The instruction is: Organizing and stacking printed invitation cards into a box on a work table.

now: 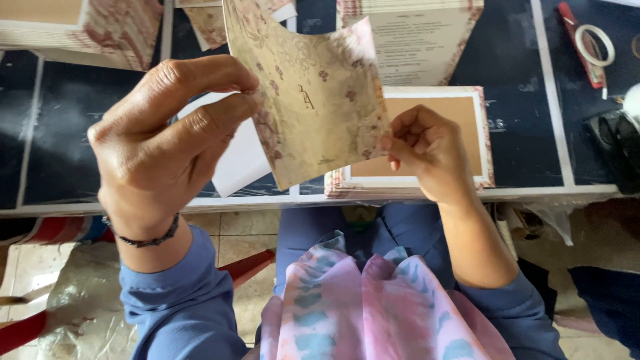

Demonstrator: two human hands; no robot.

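A floral printed card [313,107] is held up at the centre of the frame, pinched at its left edge by the left hand [160,140] and at its lower right edge by the fingers [400,143] of the right hand [427,157]. It is already bowed; a crease could be pressed in if the pinch tightens. The stack of bordered cards [413,140] on the tabletop [520,120] below could be nudged askew.

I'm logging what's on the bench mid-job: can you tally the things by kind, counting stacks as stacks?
Floral card held in both hands, left hand and right hand: 1
Stacks of floral-bordered cards: 3
Plain white sheet: 1
Loose floral card at the top edge: 1
Tape roll: 1
Total: 7
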